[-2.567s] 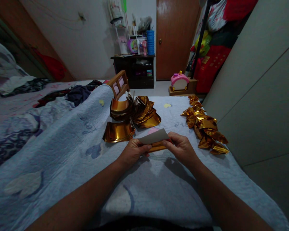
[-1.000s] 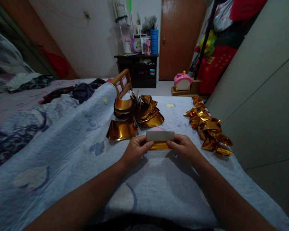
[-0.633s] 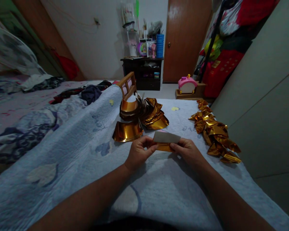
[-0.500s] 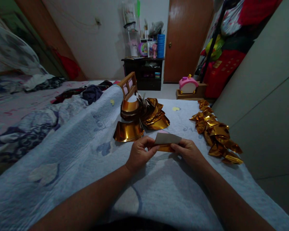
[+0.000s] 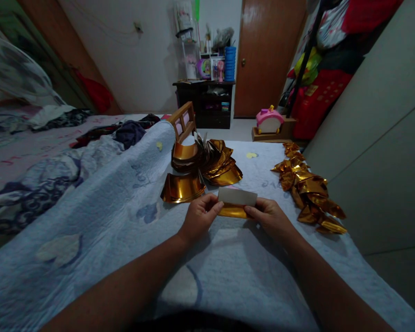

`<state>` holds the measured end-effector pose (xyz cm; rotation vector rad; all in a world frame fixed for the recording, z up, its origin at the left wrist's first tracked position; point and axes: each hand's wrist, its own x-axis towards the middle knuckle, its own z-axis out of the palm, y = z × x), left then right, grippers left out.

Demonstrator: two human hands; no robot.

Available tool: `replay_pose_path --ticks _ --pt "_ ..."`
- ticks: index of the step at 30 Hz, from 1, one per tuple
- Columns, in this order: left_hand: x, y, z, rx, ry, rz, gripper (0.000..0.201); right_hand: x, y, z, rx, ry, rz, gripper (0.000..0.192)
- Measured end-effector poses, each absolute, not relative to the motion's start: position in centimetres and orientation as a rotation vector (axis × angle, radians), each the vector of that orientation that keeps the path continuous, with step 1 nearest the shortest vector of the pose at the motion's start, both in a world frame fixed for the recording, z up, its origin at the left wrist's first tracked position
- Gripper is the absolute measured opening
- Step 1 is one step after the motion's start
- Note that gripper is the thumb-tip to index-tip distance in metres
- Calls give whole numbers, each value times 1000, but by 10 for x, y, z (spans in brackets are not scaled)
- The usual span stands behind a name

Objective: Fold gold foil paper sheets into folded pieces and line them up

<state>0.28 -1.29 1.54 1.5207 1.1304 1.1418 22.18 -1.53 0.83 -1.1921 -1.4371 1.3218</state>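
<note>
Left hand (image 5: 200,216) and right hand (image 5: 269,213) hold a part-folded foil sheet (image 5: 237,197) above a blue quilt (image 5: 124,258), fingers clamped on its opposite ends. Compared with half a second ago, it sits more level and shows a wider gold strip, suggesting a fold being squared. Loose gold sheets (image 5: 183,187) lie beyond the left hand, shaped gold pieces (image 5: 309,189) at right. Behind, a dark cabinet (image 5: 212,121) holds small items (image 5: 224,106), too small to identify.
</note>
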Motion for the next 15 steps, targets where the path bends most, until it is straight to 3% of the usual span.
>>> replay_pose_path --ticks 10,15 --pt "7 -9 2 1813 1421 823 12 217 -19 8 -1612 -1813 769 10" --pt "9 -11 6 2002 1536 643 15 209 -21 2 -1736 -1913 609 34"
